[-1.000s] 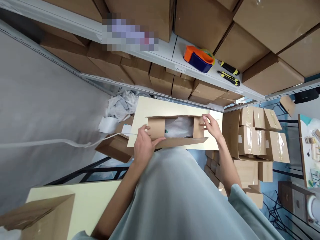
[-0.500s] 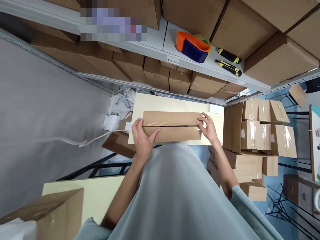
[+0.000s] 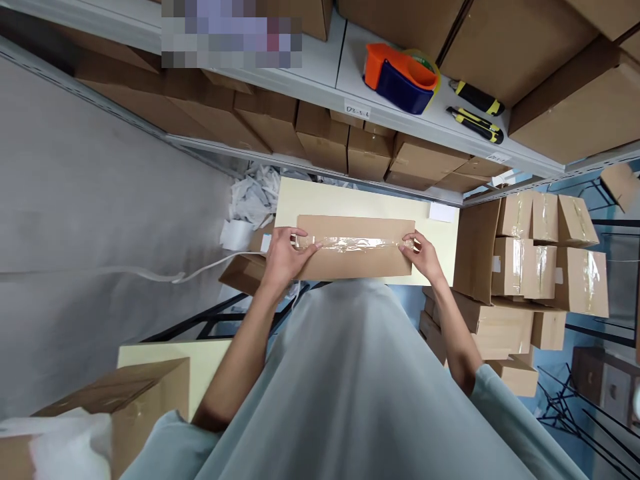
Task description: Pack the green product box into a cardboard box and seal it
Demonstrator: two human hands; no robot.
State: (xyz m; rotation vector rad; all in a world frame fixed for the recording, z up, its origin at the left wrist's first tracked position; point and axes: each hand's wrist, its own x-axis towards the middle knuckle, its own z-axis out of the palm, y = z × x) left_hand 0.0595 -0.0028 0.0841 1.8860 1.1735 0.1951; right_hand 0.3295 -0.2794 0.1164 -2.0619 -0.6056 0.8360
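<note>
The left hand [image 3: 281,260] spreads thumb and forefinger at the left edge of a taped cardboard carton [image 3: 356,263] over the cream tabletop [image 3: 345,200], bare behind. The right hand [image 3: 424,257] curls at its right edge, with open tabletop beyond; whether either pinches, I cannot tell.

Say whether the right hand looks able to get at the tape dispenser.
Probably yes: the tape dispenser sits on the shelf, nothing visible blocking its near side, though the right hand is touching the taped box.

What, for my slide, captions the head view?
Left hand and right hand touch a long brown cardboard box taped lengthwise.
</note>
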